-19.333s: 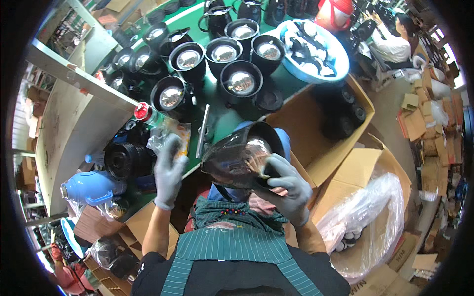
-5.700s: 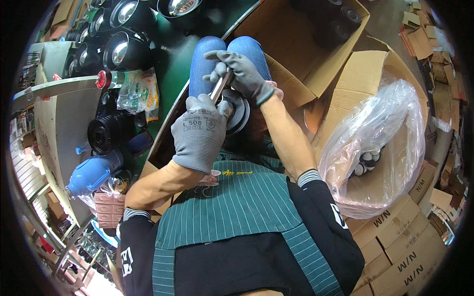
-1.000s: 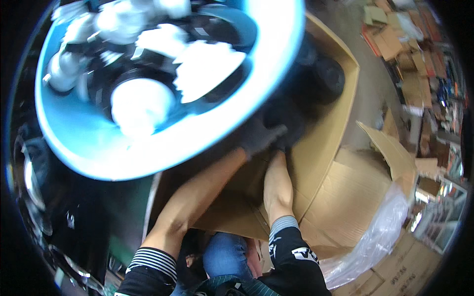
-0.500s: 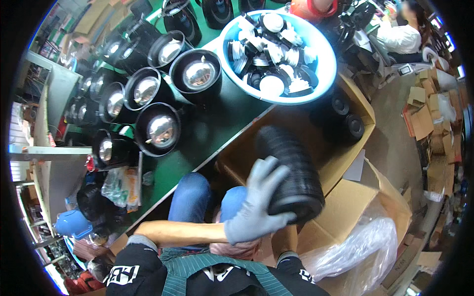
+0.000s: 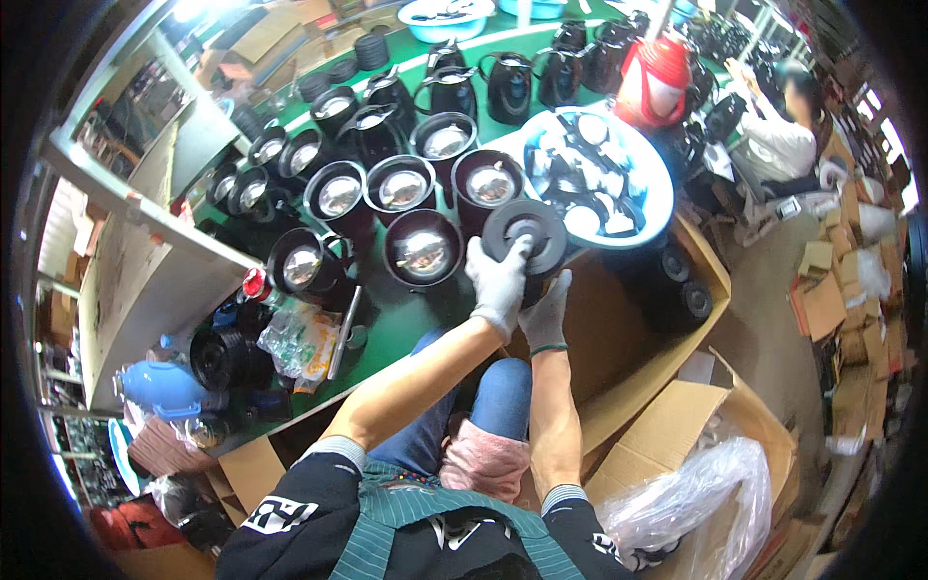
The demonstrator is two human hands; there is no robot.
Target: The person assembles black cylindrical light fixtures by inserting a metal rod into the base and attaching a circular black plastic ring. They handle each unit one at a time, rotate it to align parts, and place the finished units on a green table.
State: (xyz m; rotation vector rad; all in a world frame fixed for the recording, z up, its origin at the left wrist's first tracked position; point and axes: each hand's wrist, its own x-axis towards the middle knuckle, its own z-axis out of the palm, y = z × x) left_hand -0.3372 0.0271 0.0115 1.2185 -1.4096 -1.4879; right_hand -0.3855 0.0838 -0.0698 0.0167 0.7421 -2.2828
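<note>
A stack of black ridged round discs [image 5: 541, 240] is held up over the bench edge, its flat top disc facing me. My gloved left hand [image 5: 498, 288] grips it on the near left, a finger or thumb lying across the top disc. My gloved right hand [image 5: 547, 315] closes round the lower part of the stack, which the hands partly hide. Just left of it stand black jug bodies [image 5: 422, 248] with open ends up, showing shiny silver insides. Another such jug body [image 5: 488, 182] is right behind the discs.
A light-blue basin [image 5: 667, 198] of black-and-white stoppers stands behind, beside a red jug [image 5: 659, 82]. More black discs [image 5: 694, 302] lie in the cardboard box [image 5: 619, 387] at right. Plastic film [image 5: 710, 503] spills from another carton. A metal shelf frame [image 5: 145, 203] rises at left. A co-worker [image 5: 778, 135] sits far right.
The stack has swung left and up from over the box to the bench edge, its end now turned toward me. My right hand has come into view on it. The view has shifted.
</note>
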